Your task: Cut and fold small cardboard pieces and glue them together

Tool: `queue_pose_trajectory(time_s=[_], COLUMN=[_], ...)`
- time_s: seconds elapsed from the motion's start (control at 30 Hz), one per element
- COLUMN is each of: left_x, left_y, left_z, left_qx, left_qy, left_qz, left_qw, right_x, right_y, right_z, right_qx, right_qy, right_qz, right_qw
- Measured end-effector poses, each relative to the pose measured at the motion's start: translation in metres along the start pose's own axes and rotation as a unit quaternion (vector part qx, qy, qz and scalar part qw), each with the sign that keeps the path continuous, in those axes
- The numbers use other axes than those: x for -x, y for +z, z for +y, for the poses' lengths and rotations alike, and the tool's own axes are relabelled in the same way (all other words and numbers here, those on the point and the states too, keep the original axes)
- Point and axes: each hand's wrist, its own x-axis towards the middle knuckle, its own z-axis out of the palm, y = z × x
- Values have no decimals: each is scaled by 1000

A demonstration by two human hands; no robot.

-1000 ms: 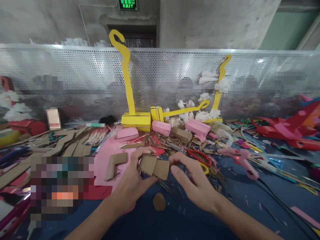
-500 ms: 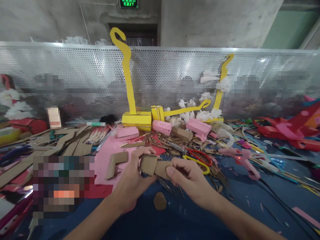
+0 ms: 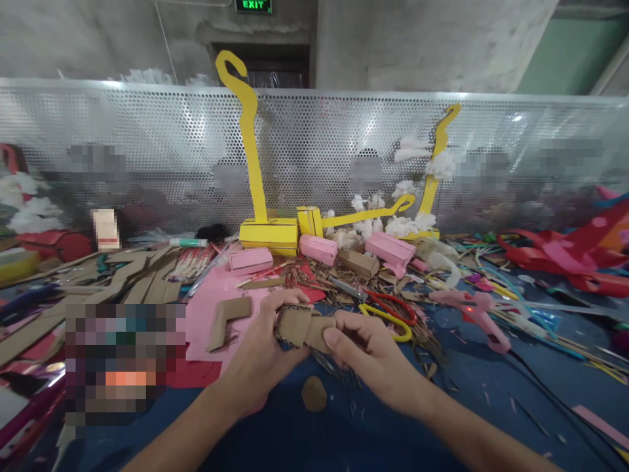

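Note:
Between thumb and fingers, my left hand grips a small block of corrugated cardboard. My right hand pinches a flat cardboard piece, whose left end lies against the block's right side; whether the two are stuck together I cannot tell. Below them on the blue table lies a cardboard hexagon. An L-shaped cardboard piece rests on pink sheet left of my left hand. Beyond my right hand are scissors with red handles and a yellow-handled pair.
A pink glue gun with a black cord lies at the right. Behind stand yellow hooked shapes on a yellow box, pink boxes and cardboard scraps. A perforated metal panel closes the back. Cardboard strips lie at the left.
Both hands keep their grips, and the cardboard pieces stay almost where they were. My right hand has shifted very slightly left; the view has barely moved.

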Motion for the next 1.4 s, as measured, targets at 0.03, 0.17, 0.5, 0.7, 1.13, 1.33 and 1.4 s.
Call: queue_pose_trajectory(time_s=[0.03,0.17,0.5,0.7,1.13,1.33,1.4], left_x=[0,0,1,-5,-5,-2,-1], left_y=[0,1,1,-2,-5,-5,-5], left_z=[0,0,2,6,3,-3,-6], left_qx=[-2,-4,-16,-35,-63,-83,-88], left_qy=[0,-25,-32,-48,-20,-4,1], left_qz=[4,23,2,25,21,17,13], left_qw=[1000,999,999,998,998,996,996], right_x=[0,3,2,3,-5,-3,-3], right_y=[1,3,-11,-9,-5,2,3], right_z=[0,1,16,6,2,2,1], right_qx=[-2,-31,352,221,-160,-132,-114], right_qy=[1,-21,-352,-206,48,49,48], right_qz=[-3,35,116,161,37,10,4], right_qw=[1000,999,859,940,985,990,992])
